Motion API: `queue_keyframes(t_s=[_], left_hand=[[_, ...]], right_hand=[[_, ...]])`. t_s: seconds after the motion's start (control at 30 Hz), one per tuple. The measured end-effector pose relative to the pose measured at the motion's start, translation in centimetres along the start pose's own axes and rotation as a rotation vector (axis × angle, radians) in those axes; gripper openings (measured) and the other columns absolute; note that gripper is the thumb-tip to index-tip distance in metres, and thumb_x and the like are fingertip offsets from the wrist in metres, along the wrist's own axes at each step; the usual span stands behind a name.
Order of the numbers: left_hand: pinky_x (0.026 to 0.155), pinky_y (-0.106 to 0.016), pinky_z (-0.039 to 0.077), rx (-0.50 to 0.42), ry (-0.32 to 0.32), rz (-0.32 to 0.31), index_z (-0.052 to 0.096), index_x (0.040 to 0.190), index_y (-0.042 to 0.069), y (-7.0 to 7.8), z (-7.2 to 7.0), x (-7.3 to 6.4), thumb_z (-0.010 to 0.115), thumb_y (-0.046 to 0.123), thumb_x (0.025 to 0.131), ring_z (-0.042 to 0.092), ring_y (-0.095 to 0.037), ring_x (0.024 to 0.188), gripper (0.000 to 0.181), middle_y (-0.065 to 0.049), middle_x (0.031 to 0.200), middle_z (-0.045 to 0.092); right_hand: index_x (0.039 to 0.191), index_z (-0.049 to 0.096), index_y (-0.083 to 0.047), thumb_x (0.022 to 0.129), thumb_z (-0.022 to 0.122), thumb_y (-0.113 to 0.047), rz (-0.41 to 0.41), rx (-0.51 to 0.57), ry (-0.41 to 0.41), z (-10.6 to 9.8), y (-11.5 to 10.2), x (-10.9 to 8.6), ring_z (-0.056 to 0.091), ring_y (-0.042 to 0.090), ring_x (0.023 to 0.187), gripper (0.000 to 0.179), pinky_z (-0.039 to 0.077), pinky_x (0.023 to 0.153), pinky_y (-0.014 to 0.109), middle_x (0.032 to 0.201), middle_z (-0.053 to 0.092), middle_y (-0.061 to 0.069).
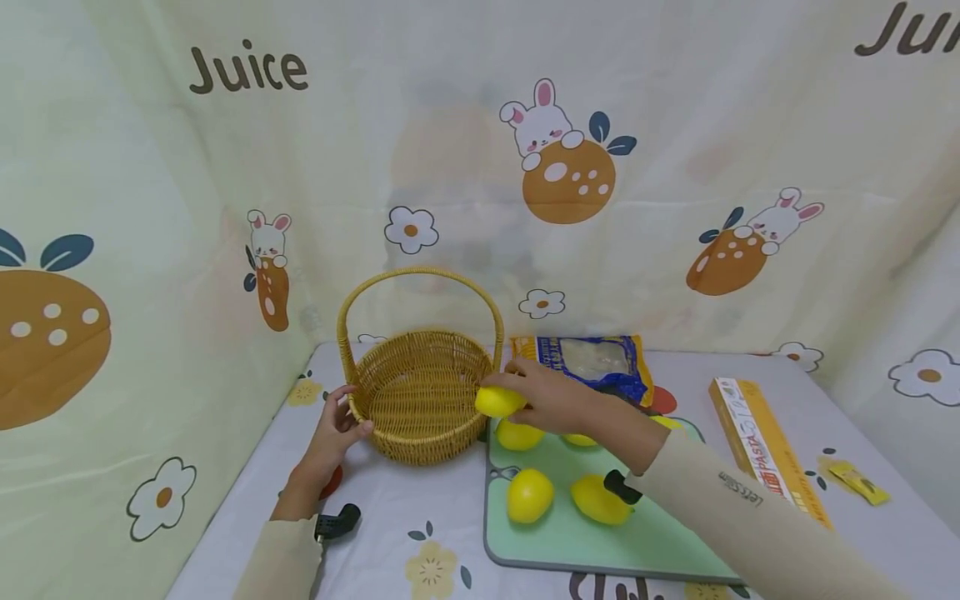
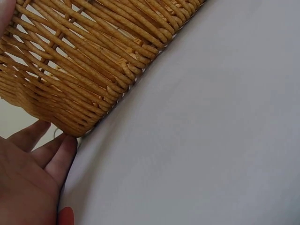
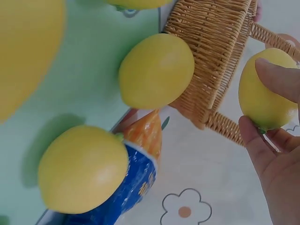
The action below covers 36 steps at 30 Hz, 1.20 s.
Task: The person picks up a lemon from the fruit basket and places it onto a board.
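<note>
A wicker basket (image 1: 423, 400) with a tall arched handle stands on the table, its woven bottom in sight. My left hand (image 1: 333, 433) holds its left side, with the thumb toward the front and the fingers at the outer wall. In the left wrist view, fingertips touch the lower edge of the basket (image 2: 89, 70). My right hand (image 1: 551, 396) pinches a lemon (image 1: 500, 402) between thumb and fingers at the basket's right rim; the right wrist view shows this lemon (image 3: 267, 89) clearly. More lemons (image 1: 530, 496) lie on a green cutting board (image 1: 555, 546), some partly hidden by my right arm.
Behind the board lies a blue and orange pasta bag (image 1: 596, 358). A long pasta box (image 1: 765, 442) rests to the right, with a small yellow packet (image 1: 858, 482) beyond it. Printed cloth walls (image 1: 450, 167) enclose the table at the back and sides.
</note>
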<state>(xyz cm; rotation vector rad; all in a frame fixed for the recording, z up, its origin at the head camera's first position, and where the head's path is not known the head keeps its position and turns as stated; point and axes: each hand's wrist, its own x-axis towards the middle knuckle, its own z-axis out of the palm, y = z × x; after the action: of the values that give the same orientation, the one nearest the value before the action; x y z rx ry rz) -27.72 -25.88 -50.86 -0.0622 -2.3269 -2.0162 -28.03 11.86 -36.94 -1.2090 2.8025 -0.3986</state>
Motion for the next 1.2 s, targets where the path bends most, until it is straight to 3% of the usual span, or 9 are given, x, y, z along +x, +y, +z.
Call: queue_keyframes(t_s=[0.33, 0.53, 0.87, 1.2], left_hand=[[0.111, -0.051, 0.025, -0.009, -0.01, 0.016, 0.021, 0.146, 0.022, 0.1, 0.0, -0.1, 0.068, 0.019, 0.092, 0.026, -0.037, 0.141, 0.071, -0.02, 0.157, 0.018], [0.111, -0.051, 0.024, -0.007, -0.019, 0.012, 0.021, 0.146, 0.021, 0.0, 0.0, -0.1, 0.067, 0.018, 0.093, 0.026, -0.037, 0.141, 0.07, -0.02, 0.158, 0.017], [0.11, -0.053, 0.025, 0.0, -0.014, 0.021, 0.022, 0.145, 0.023, 0.0, 0.1, 0.1, 0.068, 0.018, 0.093, 0.027, -0.038, 0.141, 0.069, -0.02, 0.157, 0.018], [0.111, -0.051, 0.024, -0.003, -0.01, 0.026, 0.021, 0.145, 0.02, -0.1, 0.1, -0.1, 0.067, 0.017, 0.093, 0.026, -0.038, 0.141, 0.069, -0.021, 0.157, 0.019]], right_hand=[[0.143, 0.046, -0.035, 0.092, 0.069, -0.024, 0.044, -0.014, 0.047, -0.4, 1.1, -3.5, 0.051, 0.023, 0.108, 0.058, 0.049, 0.087, 0.04, 0.134, 0.044, 0.006], [0.142, 0.047, -0.034, 0.091, 0.071, -0.024, 0.065, -0.002, 0.093, 0.0, 2.2, -5.7, 0.05, 0.019, 0.103, 0.058, 0.05, 0.086, 0.037, 0.13, 0.045, 0.002], [0.14, 0.049, -0.031, 0.088, 0.074, -0.024, 0.063, -0.012, 0.177, 0.5, 3.2, -9.5, 0.051, 0.022, 0.107, 0.059, 0.052, 0.087, 0.041, 0.129, 0.047, 0.002], [0.14, 0.05, -0.03, 0.087, 0.075, -0.021, 0.094, -0.018, 0.193, 1.8, 4.3, -12.5, 0.053, 0.02, 0.105, 0.059, 0.053, 0.083, 0.038, 0.129, 0.046, 0.003]])
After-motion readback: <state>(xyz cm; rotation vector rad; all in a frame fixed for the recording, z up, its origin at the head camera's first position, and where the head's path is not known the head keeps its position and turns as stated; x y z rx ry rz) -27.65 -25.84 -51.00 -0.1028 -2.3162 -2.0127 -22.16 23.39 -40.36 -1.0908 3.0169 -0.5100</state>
